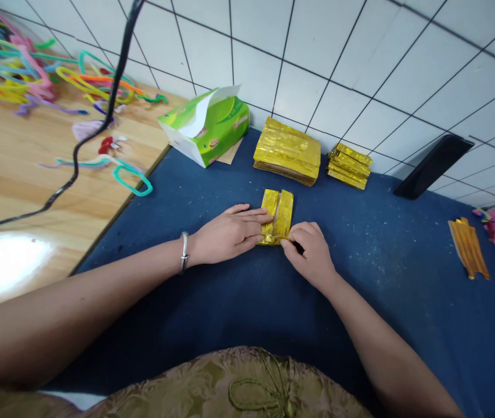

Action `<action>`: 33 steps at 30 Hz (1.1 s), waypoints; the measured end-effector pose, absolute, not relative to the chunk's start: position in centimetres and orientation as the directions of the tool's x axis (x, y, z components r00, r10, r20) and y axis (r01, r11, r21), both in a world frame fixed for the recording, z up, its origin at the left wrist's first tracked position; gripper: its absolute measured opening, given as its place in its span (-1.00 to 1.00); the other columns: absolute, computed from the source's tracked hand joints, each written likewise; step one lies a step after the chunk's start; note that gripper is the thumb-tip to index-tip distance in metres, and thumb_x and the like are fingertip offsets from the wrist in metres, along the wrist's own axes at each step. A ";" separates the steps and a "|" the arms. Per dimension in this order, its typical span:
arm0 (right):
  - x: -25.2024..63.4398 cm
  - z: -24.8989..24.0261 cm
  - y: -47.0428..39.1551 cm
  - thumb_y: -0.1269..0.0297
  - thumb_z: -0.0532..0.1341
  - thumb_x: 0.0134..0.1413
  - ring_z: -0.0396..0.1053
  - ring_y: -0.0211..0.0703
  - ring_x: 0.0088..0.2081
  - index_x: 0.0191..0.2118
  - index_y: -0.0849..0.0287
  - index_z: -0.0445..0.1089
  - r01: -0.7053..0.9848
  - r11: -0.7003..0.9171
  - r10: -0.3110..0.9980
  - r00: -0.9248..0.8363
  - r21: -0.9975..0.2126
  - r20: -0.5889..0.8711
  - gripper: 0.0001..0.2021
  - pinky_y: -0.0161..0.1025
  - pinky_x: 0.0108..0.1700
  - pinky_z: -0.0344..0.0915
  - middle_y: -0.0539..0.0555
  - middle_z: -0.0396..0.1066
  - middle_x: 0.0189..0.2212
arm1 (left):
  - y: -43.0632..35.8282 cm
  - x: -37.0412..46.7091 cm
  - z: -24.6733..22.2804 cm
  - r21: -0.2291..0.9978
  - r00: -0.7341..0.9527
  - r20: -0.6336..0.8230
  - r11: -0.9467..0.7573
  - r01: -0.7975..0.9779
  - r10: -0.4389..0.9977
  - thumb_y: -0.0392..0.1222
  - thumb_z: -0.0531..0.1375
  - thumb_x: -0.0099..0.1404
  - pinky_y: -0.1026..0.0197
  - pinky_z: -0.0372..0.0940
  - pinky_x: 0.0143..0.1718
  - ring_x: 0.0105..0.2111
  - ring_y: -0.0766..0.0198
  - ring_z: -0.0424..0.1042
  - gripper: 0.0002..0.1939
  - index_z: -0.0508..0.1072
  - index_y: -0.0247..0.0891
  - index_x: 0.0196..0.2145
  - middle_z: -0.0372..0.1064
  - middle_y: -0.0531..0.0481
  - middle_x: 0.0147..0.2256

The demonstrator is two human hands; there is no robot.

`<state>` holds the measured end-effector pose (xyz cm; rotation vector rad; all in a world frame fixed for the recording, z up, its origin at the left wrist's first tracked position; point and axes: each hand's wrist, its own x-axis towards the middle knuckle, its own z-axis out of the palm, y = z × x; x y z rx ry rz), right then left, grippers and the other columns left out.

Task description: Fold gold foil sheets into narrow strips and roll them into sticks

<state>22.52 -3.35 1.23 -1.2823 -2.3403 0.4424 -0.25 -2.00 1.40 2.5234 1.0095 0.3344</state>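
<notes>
In the middle of the blue surface lies a sheet of gold foil paper [284,209], its two sides folded in so that a narrow gap runs between them. My left hand [230,232] rests on its left part with fingers stretched out flat. At the lower right corner, my right hand [310,249] pinches the paper's near edge, which is turned up in a thin fold. Behind it stands a thick stack of gold foil paper [287,148]. Beside that is a smaller pile of folded gold strips [349,165].
A green tissue pack [225,125] and a black upright object [434,166] stand near the tiled wall [325,52]. Orange-gold folded strips [469,248] lie at the right. Coloured pipe cleaners [94,87] cover the wooden table [21,191]; a black cable [119,75] hangs across the left.
</notes>
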 end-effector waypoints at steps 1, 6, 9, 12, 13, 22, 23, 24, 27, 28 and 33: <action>22.4 1.2 -3.4 0.32 0.11 0.07 0.21 -0.17 -0.30 -0.50 0.15 0.22 0.723 0.507 0.860 -0.461 -0.470 0.219 -0.85 -0.15 -0.16 0.13 0.03 0.30 -0.41 | -2.0 -0.2 1.4 0.445 0.707 0.070 -0.656 0.609 0.704 -0.14 -0.08 0.36 0.08 -0.17 0.21 0.20 0.29 0.04 -0.69 0.41 -0.19 -0.15 0.14 0.02 0.16; 22.2 0.9 -3.6 0.34 0.16 -0.02 0.20 -0.15 -0.30 -0.55 0.15 0.17 0.773 0.456 0.890 -0.405 -0.442 0.209 -0.84 -0.14 -0.18 0.11 0.04 0.29 -0.41 | -2.0 0.0 1.3 0.430 0.684 0.087 -0.647 0.630 0.724 -0.16 -0.05 0.33 0.09 -0.13 0.20 0.16 0.28 0.11 -0.72 0.42 -0.19 -0.16 0.17 0.02 0.14; 22.2 0.9 -3.6 0.34 0.16 -0.03 0.20 -0.14 -0.30 -0.55 0.15 0.18 0.778 0.453 0.891 -0.400 -0.435 0.213 -0.84 -0.13 -0.19 0.11 0.04 0.29 -0.41 | -2.0 0.1 1.1 0.425 0.679 0.109 -0.652 0.629 0.726 -0.17 -0.03 0.31 0.07 -0.11 0.19 0.15 0.27 0.13 -0.74 0.43 -0.20 -0.18 0.19 0.02 0.13; 22.3 0.9 -3.5 0.33 0.17 -0.04 0.20 -0.15 -0.31 -0.55 0.15 0.20 0.772 0.459 0.888 -0.402 -0.439 0.222 -0.84 -0.12 -0.19 0.11 0.04 0.29 -0.41 | -1.9 0.2 1.0 0.427 0.675 0.134 -0.657 0.622 0.726 -0.18 0.00 0.29 0.05 -0.09 0.18 0.14 0.25 0.15 -0.76 0.44 -0.20 -0.21 0.21 0.01 0.12; 22.3 0.9 -3.5 0.33 0.18 -0.04 0.20 -0.15 -0.31 -0.56 0.15 0.20 0.771 0.459 0.889 -0.400 -0.441 0.224 -0.84 -0.12 -0.19 0.11 0.04 0.29 -0.41 | -1.9 0.2 0.9 0.429 0.674 0.138 -0.657 0.620 0.726 -0.18 0.01 0.29 0.05 -0.08 0.18 0.13 0.25 0.16 -0.77 0.44 -0.20 -0.23 0.22 0.01 0.11; 22.4 0.7 -3.7 0.31 0.20 -0.06 0.20 -0.12 -0.29 -0.55 0.15 0.21 0.783 0.426 0.905 -0.373 -0.453 0.206 -0.85 -0.12 -0.19 0.11 0.05 0.30 -0.37 | -2.0 0.2 1.0 0.440 0.667 0.133 -0.647 0.623 0.733 -0.18 0.06 0.26 0.03 -0.07 0.17 0.12 0.23 0.17 -0.85 0.41 -0.23 -0.32 0.23 0.01 0.10; 22.4 0.7 -3.7 0.31 0.20 -0.06 0.20 -0.12 -0.28 -0.55 0.15 0.21 0.788 0.417 0.909 -0.368 -0.453 0.196 -0.85 -0.12 -0.19 0.11 0.05 0.31 -0.37 | -2.0 0.2 0.9 0.441 0.665 0.135 -0.646 0.624 0.735 -0.18 0.06 0.26 0.03 -0.07 0.17 0.12 0.23 0.18 -0.85 0.39 -0.24 -0.34 0.23 0.00 0.10; 22.3 0.7 -3.7 0.31 0.20 -0.07 0.20 -0.11 -0.27 -0.54 0.15 0.22 0.791 0.408 0.913 -0.363 -0.456 0.187 -0.85 -0.12 -0.18 0.12 0.06 0.31 -0.36 | -2.0 0.2 0.9 0.443 0.662 0.137 -0.643 0.625 0.737 -0.18 0.06 0.26 0.03 -0.07 0.17 0.11 0.23 0.19 -0.86 0.38 -0.25 -0.35 0.24 -0.01 0.09; 22.4 0.8 -3.6 0.32 0.21 -0.09 0.20 -0.10 -0.25 -0.49 0.14 0.23 0.787 0.388 0.921 -0.344 -0.480 0.180 -0.88 -0.11 -0.17 0.12 0.06 0.31 -0.34 | -2.1 0.2 0.6 0.453 0.647 0.140 -0.630 0.631 0.749 -0.18 0.06 0.26 0.03 -0.06 0.18 0.10 0.24 0.20 -0.89 0.32 -0.25 -0.31 0.24 -0.03 0.08; 22.4 0.8 -3.6 0.33 0.21 -0.10 0.21 -0.10 -0.25 -0.47 0.13 0.23 0.783 0.382 0.924 -0.338 -0.491 0.181 -0.89 -0.11 -0.17 0.13 0.06 0.31 -0.34 | -2.1 0.2 0.6 0.456 0.643 0.140 -0.626 0.633 0.753 -0.18 0.06 0.26 0.03 -0.06 0.18 0.09 0.25 0.20 -0.89 0.31 -0.25 -0.28 0.24 -0.03 0.07; 22.6 1.1 -3.5 0.36 0.22 -0.11 0.22 -0.09 -0.24 -0.38 0.12 0.24 0.767 0.356 0.933 -0.320 -0.534 0.163 -0.87 -0.12 -0.16 0.15 0.04 0.31 -0.33 | -2.1 0.0 0.7 0.459 0.660 0.145 -0.641 0.615 0.737 -0.21 0.03 0.30 0.03 -0.08 0.19 0.10 0.27 0.19 -0.85 0.29 -0.23 -0.18 0.19 -0.05 0.11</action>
